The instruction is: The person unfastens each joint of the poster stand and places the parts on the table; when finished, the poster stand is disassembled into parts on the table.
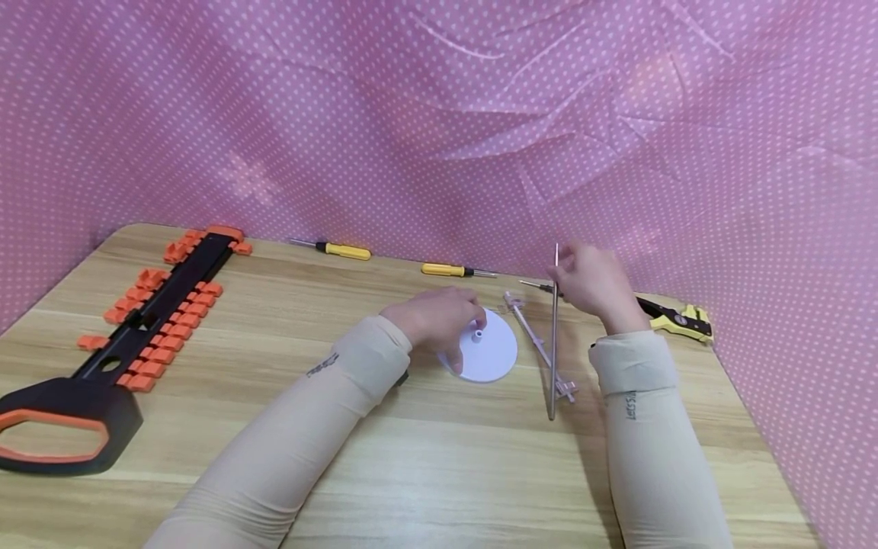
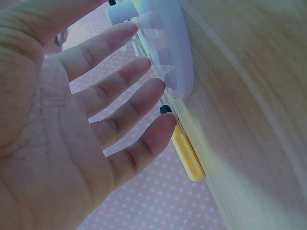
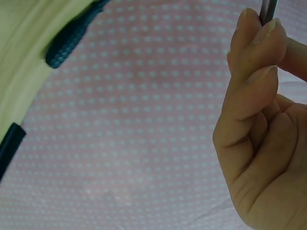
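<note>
A round white disc base [image 1: 490, 354] with a short hollow post [image 1: 478, 335] at its middle lies on the wooden table. My left hand [image 1: 439, 320] reaches over its left side, fingers spread and loosely extended; in the left wrist view the fingertips are right at the disc [image 2: 180, 52]. Raised to the right, my right hand [image 1: 590, 278] pinches a thin metal rod [image 1: 553, 343] near its upper end. The right wrist view shows thumb and fingertips pressed around the rod [image 3: 268, 9]. Between disc and rod lies a slim white plastic piece [image 1: 535, 339] with fittings at both ends.
A long black holder with orange clips [image 1: 181, 293] spans the left side. Two yellow-handled screwdrivers [image 1: 347, 251] lie along the back edge. Behind my right hand are a dark thin-tipped tool [image 1: 538, 286] and a yellow-and-black hand tool [image 1: 679, 322]. Pink dotted cloth [image 1: 411, 137] hangs around the table.
</note>
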`<state>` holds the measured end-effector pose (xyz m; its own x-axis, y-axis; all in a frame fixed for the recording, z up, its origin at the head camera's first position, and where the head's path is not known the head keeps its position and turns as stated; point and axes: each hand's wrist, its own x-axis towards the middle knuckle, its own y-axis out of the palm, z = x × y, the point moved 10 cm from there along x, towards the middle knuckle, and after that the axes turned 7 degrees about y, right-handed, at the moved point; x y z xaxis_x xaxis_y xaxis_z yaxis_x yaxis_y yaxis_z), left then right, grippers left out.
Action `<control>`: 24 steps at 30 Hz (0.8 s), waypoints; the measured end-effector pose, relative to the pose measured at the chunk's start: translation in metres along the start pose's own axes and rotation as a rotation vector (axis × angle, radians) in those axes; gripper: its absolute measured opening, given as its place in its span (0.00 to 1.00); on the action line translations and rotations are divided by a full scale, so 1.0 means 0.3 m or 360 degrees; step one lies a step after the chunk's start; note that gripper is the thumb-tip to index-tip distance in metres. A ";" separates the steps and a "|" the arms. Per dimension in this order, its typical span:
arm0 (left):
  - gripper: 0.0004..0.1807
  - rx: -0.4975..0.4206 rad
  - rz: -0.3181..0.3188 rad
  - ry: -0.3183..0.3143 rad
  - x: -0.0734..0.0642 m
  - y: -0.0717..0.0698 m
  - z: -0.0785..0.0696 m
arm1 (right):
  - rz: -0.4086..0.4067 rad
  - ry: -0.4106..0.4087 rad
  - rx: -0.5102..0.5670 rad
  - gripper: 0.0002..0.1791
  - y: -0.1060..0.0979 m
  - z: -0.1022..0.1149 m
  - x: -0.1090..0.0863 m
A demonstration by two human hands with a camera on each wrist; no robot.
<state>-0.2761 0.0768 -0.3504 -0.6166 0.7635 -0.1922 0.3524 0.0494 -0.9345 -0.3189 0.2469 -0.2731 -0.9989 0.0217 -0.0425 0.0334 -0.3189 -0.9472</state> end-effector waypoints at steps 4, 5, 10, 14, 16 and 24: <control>0.40 0.0003 0.0003 -0.0002 -0.001 0.000 0.000 | 0.0044 0.0046 -0.0042 0.23 0.025 -0.034 0.017; 0.40 0.0003 0.0004 -0.0004 -0.001 0.000 0.001 | 0.0057 0.0056 -0.0052 0.22 0.031 -0.042 0.020; 0.40 -0.0006 0.0003 -0.0006 -0.002 0.000 0.000 | 0.0100 0.0115 -0.0099 0.18 0.054 -0.078 0.032; 0.40 0.0000 0.0000 -0.0005 -0.004 -0.002 -0.001 | 0.0128 0.0164 -0.0132 0.14 0.071 -0.102 0.039; 0.40 0.0001 -0.0001 -0.0007 -0.004 -0.002 -0.002 | 0.0138 0.0176 -0.0145 0.14 0.079 -0.110 0.044; 0.40 -0.0013 0.0007 -0.0011 -0.005 -0.001 -0.003 | 0.0170 0.0192 -0.0164 0.19 0.103 -0.120 0.052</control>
<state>-0.2748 0.0762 -0.3495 -0.6196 0.7594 -0.1985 0.3611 0.0512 -0.9311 -0.3321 0.2716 -0.3146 -0.9783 0.1082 -0.1767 0.1487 -0.2269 -0.9625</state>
